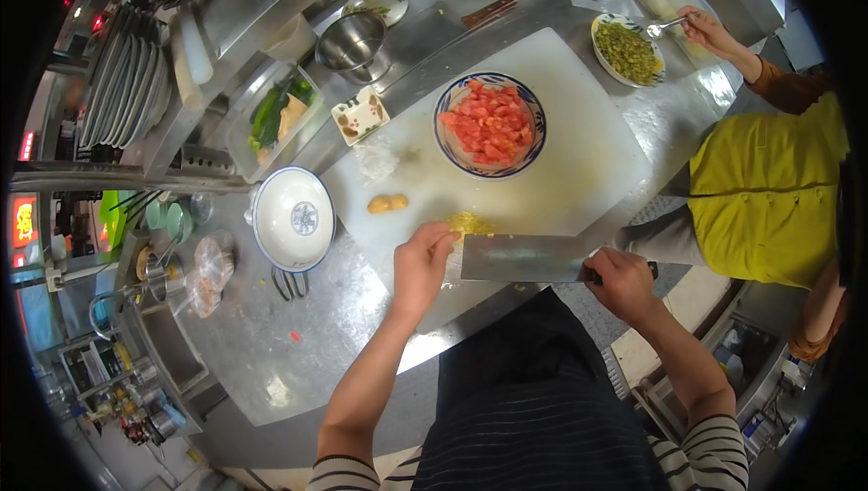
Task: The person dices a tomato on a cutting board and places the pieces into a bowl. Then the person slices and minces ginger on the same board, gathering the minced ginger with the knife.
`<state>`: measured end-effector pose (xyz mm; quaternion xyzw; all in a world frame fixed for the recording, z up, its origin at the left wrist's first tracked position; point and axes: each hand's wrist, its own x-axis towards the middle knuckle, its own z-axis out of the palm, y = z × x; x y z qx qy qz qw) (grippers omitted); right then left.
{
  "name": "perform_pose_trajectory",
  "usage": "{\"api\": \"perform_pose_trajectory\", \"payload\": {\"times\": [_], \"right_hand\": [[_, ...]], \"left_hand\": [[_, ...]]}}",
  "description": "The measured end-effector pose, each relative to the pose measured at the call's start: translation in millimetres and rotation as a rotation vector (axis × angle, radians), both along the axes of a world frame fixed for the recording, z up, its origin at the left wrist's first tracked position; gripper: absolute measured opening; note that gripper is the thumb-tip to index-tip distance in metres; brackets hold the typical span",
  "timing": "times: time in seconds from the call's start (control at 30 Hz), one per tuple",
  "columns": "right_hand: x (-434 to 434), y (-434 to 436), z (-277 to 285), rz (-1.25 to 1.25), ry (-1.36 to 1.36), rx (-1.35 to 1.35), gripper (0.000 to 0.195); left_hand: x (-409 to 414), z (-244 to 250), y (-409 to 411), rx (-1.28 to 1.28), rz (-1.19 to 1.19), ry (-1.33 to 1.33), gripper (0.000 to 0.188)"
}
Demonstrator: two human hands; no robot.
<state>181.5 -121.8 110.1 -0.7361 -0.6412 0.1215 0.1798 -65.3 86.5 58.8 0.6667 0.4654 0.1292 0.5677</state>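
My right hand grips the dark handle of a cleaver, whose wide blade lies level over the near edge of the white cutting board. Close to the blade's left end, my left hand has its thumb and fingertips bunched at a small heap of finely chopped yellow ginger or garlic. Whether anything is pinched there is hidden. A knobbly piece of what looks like ginger rests farther left on the board. Beyond the heap stands a blue-rimmed bowl of diced tomato.
An empty white bowl sits left of the board. Behind it are a plastic tub of green peppers, a small square dish and a steel pot. At right, another person's hand holds a spoon beside a bowl of chopped greens.
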Motion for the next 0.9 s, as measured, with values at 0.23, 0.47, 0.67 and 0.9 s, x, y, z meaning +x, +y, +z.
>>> {"api": "perform_pose_trajectory", "payload": {"times": [0.23,0.47,0.67,0.9], "right_hand": [[1,-1,0,0.055,-0.1,-0.032,0.02],[-7,2,0,0.068,-0.171,-0.027,0.015],[4,-25,5,-0.055,-0.111,-0.018,0.027],[-5,-47,-7,-0.246,0.024,-0.06,0.023]], "left_hand": [[29,-14,-3,0.484,-0.095,0.002,0.008],[47,-10,-12,0.598,-0.214,0.102,0.012],[30,-24,1,0.55,-0.122,0.095,0.013],[-2,-27,12,0.857,-0.25,-0.04,0.025]]}}
